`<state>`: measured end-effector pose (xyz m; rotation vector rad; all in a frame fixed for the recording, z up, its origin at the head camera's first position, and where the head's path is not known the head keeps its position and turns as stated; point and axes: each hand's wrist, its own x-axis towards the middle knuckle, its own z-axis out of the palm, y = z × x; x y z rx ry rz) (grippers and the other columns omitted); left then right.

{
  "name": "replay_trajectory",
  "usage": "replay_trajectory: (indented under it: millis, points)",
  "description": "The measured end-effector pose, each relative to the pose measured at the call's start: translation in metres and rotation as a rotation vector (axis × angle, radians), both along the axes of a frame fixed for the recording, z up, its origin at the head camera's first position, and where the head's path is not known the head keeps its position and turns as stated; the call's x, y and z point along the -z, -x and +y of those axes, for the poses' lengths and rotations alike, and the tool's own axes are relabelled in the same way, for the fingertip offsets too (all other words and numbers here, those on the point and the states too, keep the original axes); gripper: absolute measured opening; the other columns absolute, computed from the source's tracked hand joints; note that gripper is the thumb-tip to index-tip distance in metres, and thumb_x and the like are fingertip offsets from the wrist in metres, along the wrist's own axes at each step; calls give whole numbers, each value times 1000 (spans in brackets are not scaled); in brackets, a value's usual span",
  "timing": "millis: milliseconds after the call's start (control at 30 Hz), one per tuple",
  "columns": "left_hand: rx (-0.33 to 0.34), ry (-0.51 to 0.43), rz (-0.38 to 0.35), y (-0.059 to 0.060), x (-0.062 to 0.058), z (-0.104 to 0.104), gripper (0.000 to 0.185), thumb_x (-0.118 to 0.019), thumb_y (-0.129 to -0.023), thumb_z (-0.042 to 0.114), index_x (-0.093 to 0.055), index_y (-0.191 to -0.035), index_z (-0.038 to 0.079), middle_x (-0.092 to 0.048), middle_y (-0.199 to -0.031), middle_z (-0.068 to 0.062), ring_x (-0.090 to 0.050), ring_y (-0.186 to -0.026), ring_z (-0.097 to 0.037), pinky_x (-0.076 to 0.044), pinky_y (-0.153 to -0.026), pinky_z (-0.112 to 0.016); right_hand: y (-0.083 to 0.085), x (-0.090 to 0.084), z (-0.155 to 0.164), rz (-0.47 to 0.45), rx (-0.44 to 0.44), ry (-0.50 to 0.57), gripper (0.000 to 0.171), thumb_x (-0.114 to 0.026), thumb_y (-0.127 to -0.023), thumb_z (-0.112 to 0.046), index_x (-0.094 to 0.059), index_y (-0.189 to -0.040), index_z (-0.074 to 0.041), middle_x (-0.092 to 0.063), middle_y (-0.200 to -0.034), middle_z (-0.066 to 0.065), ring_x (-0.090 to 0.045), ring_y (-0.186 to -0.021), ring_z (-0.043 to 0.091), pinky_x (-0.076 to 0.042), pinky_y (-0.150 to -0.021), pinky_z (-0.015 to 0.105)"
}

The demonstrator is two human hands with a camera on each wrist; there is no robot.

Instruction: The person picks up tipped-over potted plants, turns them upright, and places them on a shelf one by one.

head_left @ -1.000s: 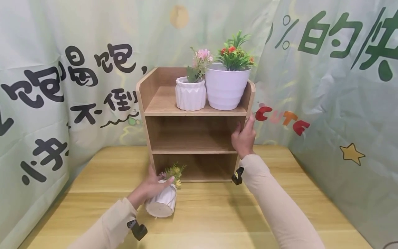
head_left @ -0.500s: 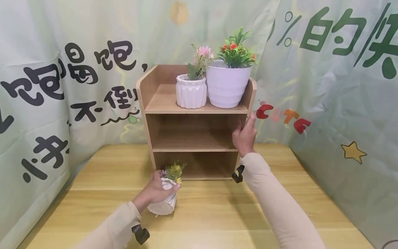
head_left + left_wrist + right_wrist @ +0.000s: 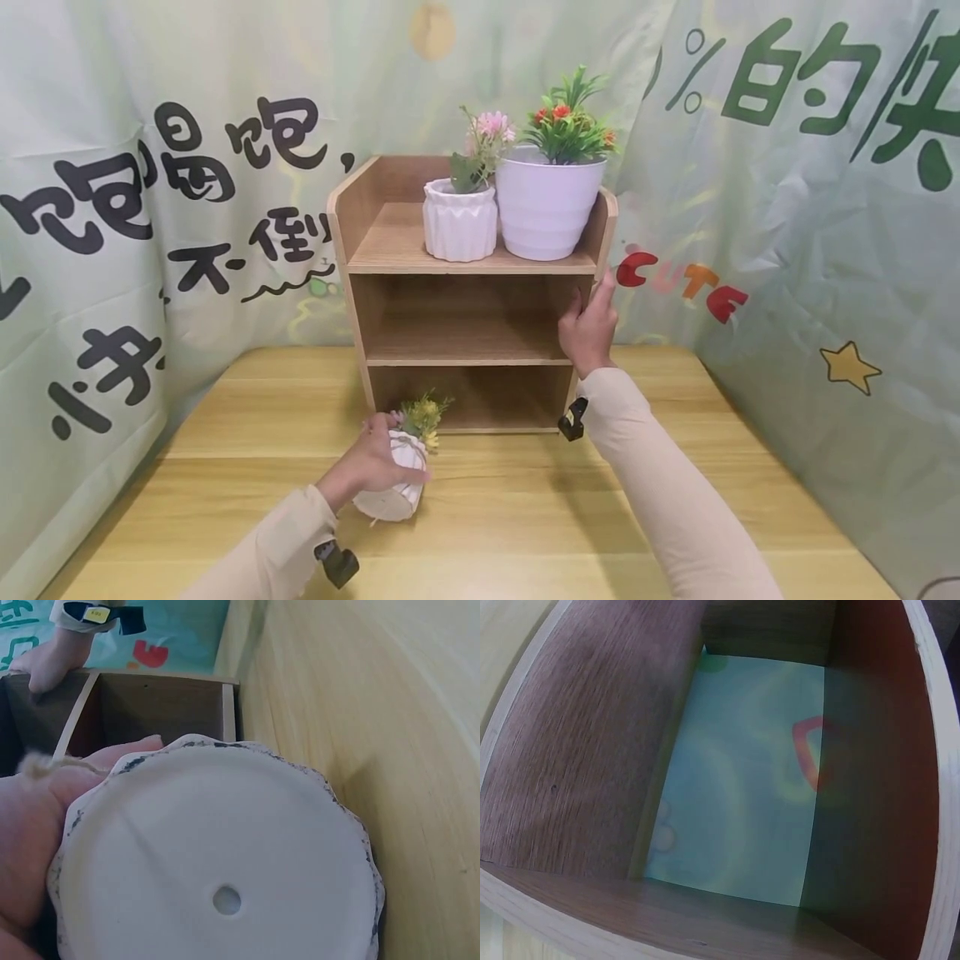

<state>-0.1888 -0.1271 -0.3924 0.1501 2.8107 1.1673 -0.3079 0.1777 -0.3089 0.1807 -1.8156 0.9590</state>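
My left hand [image 3: 371, 461] grips a small white ribbed flowerpot [image 3: 390, 502] with yellow and pale purple flowers, low in front of the shelf's bottom left corner. The pot is tilted, its flowers toward the shelf and its base toward me. In the left wrist view the pot's base [image 3: 195, 825] shows a drain hole, and a bit of twine hangs by the fingers. My right hand [image 3: 588, 333] grips the right side panel of the wooden shelf [image 3: 480, 363], thumb inside, just below the top board. The right wrist view looks into a shelf compartment [image 3: 577, 750]; no hand shows there.
On the shelf's top board stand a white fluted pot [image 3: 460, 223] with pink flowers and a larger white pot [image 3: 551, 208] with red flowers and green leaves. The shelf stands on a wooden table [image 3: 675, 467], with a printed curtain [image 3: 787, 242] around the back and sides.
Over the last second my left hand has shifted slightly right and its thumb has moved down along the pot. The right hand keeps its place on the shelf side.
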Motion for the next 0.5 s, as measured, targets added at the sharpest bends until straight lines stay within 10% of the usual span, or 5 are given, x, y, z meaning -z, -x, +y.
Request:
replay_trajectory:
  millis: [500]
  points:
    - [5, 14, -17, 0, 1, 0, 95, -94, -54, 26, -39, -126, -3, -50, -104, -18, -55, -83, -28, -53, -60, -36, -2, -1, 0, -2, 4, -2, 50, -53, -95, -6, -31, -140, -1, -56, -126, 29, -58, -110, 45, -45, -97, 53]
